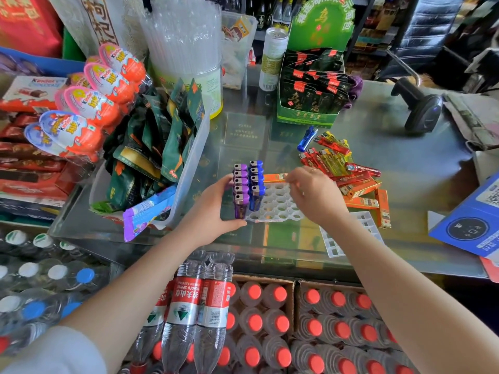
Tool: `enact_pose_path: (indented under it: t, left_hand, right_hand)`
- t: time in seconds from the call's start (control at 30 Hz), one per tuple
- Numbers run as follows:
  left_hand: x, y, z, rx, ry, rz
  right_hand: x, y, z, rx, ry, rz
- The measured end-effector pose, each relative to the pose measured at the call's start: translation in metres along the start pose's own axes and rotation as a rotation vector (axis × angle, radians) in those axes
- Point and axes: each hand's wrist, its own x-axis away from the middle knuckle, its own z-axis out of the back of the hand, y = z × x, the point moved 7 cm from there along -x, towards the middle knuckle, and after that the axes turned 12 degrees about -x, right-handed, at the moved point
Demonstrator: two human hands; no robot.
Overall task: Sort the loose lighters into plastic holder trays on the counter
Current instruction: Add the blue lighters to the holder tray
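clear plastic, the holder tray (278,205) is my landmark on the glass counter (405,184). going outward from me: a second, unfilled tray (348,236) lies nearer me and to the tray's right. on the tray's left side stand two finished-looking rows, purple lighters (240,190) and blue lighters (256,183); the sockets to their right are bare, so i judge the sort well under half done. my left hand (213,211) cups the tray's left edge, fingers curled against the purple row and thumb along the near rim, steadying it. my right hand (313,193) hovers over the tray's far right corner with fingertips pinched together; i think it pinches something thin, perhaps the orange lighter (275,177) just behind the tray, but i cannot tell for sure. beyond and right of the tray lies the loose pile: orange boxed-looking lighters (361,190), then red and yellow lighters (332,155), and one stray blue lighter (306,139) farthest off. all of those still need slots.
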Motion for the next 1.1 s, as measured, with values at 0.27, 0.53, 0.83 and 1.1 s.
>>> enact_pose_path:
  t: [0.27,0.53,0.83,1.1]
  left_hand:
    - [-0.010,-0.002,0.000,-0.004,-0.022,0.008]
    - [-0.015,-0.011,-0.006,-0.026,-0.004,-0.007]
    - [-0.013,-0.007,-0.003,-0.084,0.020,-0.008]
    - [-0.014,-0.015,-0.006,-0.050,0.002,0.024]
  right_hand:
    - [-0.060,0.038,0.008,0.016,0.139,-0.196]
    - [-0.094,0.082,-0.001,0.072,0.125,-0.443]
    - [-0.101,0.067,-0.007,-0.039,0.101,-0.438]
    - [-0.059,0.020,0.005,-0.514,0.187,-0.272]
